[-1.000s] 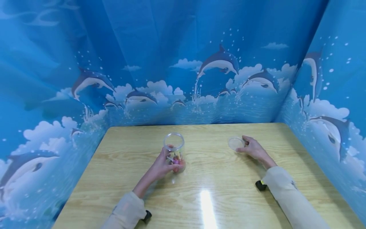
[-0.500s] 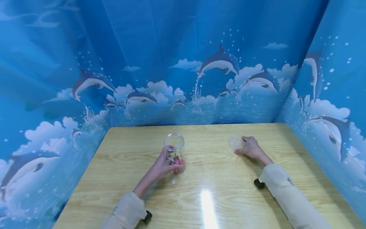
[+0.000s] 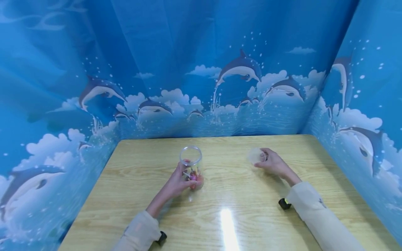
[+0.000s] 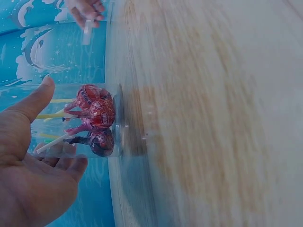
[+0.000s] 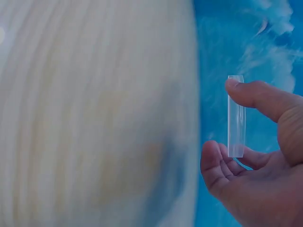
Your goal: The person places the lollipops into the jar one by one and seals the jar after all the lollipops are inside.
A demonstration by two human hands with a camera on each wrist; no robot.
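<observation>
A clear plastic jar (image 3: 191, 155) stands upright and uncovered on the table, left of the middle. Several lollipops (image 4: 100, 116) lie at its bottom, heads down, in red and dark wrappers with white and yellow sticks. My left hand (image 3: 176, 182) grips the jar's side, thumb on one side and fingers round the other. Over the table's right half, my right hand (image 3: 275, 164) holds a translucent round lid (image 5: 236, 120) by its edge. The thumb is on one side of the rim and the fingers on the other. In the right wrist view the lid shows edge-on, above the tabletop.
The wooden table (image 3: 150, 150) has a bright light reflection near its front. Blue dolphin-print curtains (image 3: 201, 69) close off the back and both sides. Each sleeve has a small black device (image 3: 284, 204) at the wrist.
The right hand has raised the lid off the tabletop and brought it slightly left. The left hand and the jar have stayed in place.
</observation>
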